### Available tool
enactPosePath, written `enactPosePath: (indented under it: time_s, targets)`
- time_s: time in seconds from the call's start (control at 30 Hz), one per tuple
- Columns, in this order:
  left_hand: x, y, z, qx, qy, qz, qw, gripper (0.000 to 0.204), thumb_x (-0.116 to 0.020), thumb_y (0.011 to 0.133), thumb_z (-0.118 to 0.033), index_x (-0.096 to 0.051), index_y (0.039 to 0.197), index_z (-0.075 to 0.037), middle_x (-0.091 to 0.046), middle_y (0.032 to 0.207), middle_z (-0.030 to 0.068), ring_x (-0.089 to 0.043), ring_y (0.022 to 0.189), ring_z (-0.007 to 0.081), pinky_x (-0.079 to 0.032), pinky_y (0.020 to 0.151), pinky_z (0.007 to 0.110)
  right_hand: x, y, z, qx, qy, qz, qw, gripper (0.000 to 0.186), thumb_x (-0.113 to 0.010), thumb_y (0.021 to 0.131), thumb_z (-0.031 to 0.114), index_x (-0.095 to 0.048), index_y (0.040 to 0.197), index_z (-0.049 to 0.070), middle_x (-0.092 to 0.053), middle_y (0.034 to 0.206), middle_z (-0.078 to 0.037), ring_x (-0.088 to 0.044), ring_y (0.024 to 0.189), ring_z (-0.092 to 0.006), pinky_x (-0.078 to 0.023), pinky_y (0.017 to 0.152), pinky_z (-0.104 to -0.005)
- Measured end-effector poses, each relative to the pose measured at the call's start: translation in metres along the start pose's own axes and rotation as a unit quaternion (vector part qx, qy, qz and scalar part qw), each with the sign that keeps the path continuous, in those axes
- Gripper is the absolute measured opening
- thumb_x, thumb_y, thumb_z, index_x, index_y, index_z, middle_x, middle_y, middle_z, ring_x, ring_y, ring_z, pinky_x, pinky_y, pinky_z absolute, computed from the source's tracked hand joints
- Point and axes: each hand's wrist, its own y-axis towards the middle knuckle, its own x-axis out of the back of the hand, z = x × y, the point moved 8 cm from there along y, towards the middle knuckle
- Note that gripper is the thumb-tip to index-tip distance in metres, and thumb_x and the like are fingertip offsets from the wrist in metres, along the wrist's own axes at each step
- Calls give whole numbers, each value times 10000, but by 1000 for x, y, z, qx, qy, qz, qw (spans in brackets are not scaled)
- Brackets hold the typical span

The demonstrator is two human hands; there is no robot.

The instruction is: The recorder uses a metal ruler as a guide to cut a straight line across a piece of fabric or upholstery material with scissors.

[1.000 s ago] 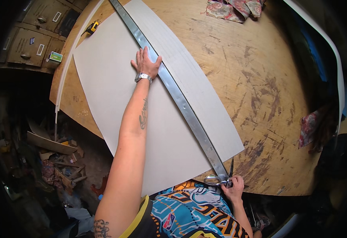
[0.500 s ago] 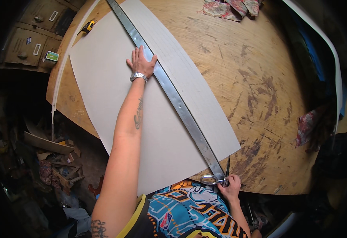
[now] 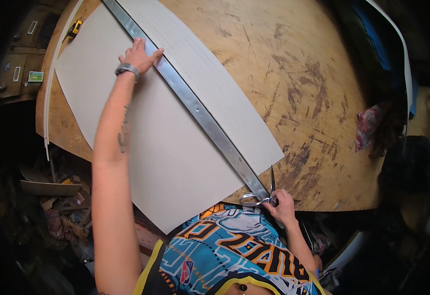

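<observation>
A long metal straightedge (image 3: 197,109) lies slantwise across a large pale grey sheet (image 3: 175,162) of board or stiff paper. My left hand (image 3: 143,55) is pressed on the far part of the straightedge, fingers spread, a metal watch (image 3: 127,69) on its wrist. At the near end of the straightedge, my right hand (image 3: 282,207) is closed on a pair of scissors (image 3: 251,199). One silver handle loop lies over the straightedge's end, and a dark blade points away from me beside the sheet's near right corner. The fingers partly hide the scissors' middle.
The sheet rests on a scuffed wooden table (image 3: 318,147). A yellow and black tape measure (image 3: 74,28) and a thin pale strip (image 3: 51,73) lie along the left side. Drawers (image 3: 20,73) stand at the far left; patterned cloth (image 3: 367,128) hangs at the right.
The whole scene has shifted left and up in the picture as my head moved. My left hand keeps its place on the straightedge. More of the scissors' blade shows now.
</observation>
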Motion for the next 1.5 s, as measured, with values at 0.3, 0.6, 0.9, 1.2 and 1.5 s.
enactPosePath:
  time_s: [0.3, 0.6, 0.9, 1.2, 1.5]
  targets:
    - [20, 12, -5, -47, 167, 112, 978, 1237, -815, 496, -691, -338, 1443, -55, -380, 1480, 127, -420, 1318, 324, -321, 1071, 523, 118, 87, 41, 30, 2, -127, 991, 425, -698, 756, 161, -538, 1143, 84, -611, 784, -127, -598, 732, -299, -458, 664, -393]
    - [27, 25, -3, -49, 201, 141, 968, 1424, -828, 427, -707, -212, 1466, 46, -147, 1579, 178, -115, 1470, 302, -168, 1116, 651, 165, 277, 173, 128, 133, -101, 977, 423, -635, 835, 119, -506, 1236, 72, -567, 705, -69, -521, 591, -191, -433, 589, -312]
    - [6, 14, -17, -91, 133, 137, 977, 1396, -837, 463, -669, -217, 1456, 93, -165, 1547, 282, -176, 1443, 397, -192, 1112, 631, 98, 561, 390, 304, -25, 8, 952, 272, -494, 873, 168, -568, 1094, 27, -615, 800, -202, -591, 744, -294, -464, 709, -409]
    - [22, 8, -20, -98, 104, 165, 976, 1316, -795, 541, -668, -230, 1455, 91, -148, 1551, 274, -185, 1449, 354, -397, 959, 648, -10, 758, 563, 341, -131, -64, 929, 376, -449, 840, 118, -646, 1161, 109, -686, 969, -199, -645, 953, -382, -509, 836, -476]
    - [24, 9, -11, -118, 66, 144, 980, 1290, -778, 582, -669, -217, 1447, 108, -113, 1540, 312, -221, 1434, 354, -531, 787, 495, -60, 783, 610, 338, -174, -53, 923, 294, -510, 790, 90, -728, 986, 100, -696, 958, -191, -666, 917, -354, -528, 790, -435]
